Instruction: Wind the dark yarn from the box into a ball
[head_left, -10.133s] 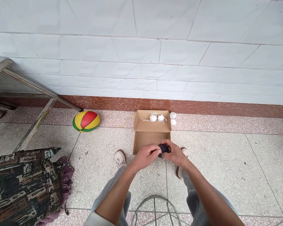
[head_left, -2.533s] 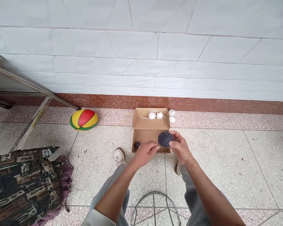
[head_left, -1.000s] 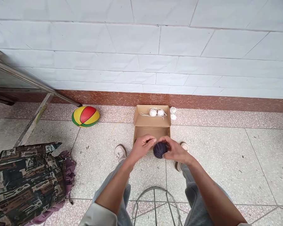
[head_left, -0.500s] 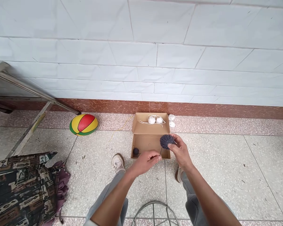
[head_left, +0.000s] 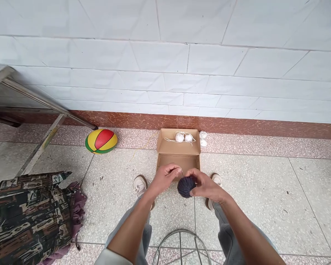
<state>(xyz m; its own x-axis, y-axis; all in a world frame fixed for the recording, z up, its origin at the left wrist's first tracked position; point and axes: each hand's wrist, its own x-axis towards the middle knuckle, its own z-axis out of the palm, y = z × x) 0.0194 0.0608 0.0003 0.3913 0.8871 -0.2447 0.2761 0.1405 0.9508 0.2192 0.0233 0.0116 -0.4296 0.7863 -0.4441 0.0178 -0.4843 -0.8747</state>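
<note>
A dark navy ball of yarn (head_left: pixel 185 187) is gripped from its right side by my right hand (head_left: pixel 205 187), fingers above and thumb below. My left hand (head_left: pixel 167 177) pinches a strand of the same yarn between thumb and fingertips, just up and left of the ball. Beneath both hands lies an open cardboard box (head_left: pixel 165 159) on the floor; my left hand covers its lower left corner. Two small white yarn balls (head_left: pixel 180 137) with loose ends rest in the raised lid part. More white yarn (head_left: pixel 203 135) sits just right of the lid.
A coloured ball (head_left: pixel 102 141) lies on the floor at left, near a metal frame leg (head_left: pixel 48 136). Patterned cloth (head_left: pixel 30 217) fills the lower left. Between my legs stands a round metal stool frame (head_left: pixel 180 232). A tiled wall (head_left: pixel 165 59) rises behind the box.
My right hand has brought the yarn ball down and towards me, left of where it was. My left hand has shifted up and left, still pinching the strand. The view has tilted slightly.
</note>
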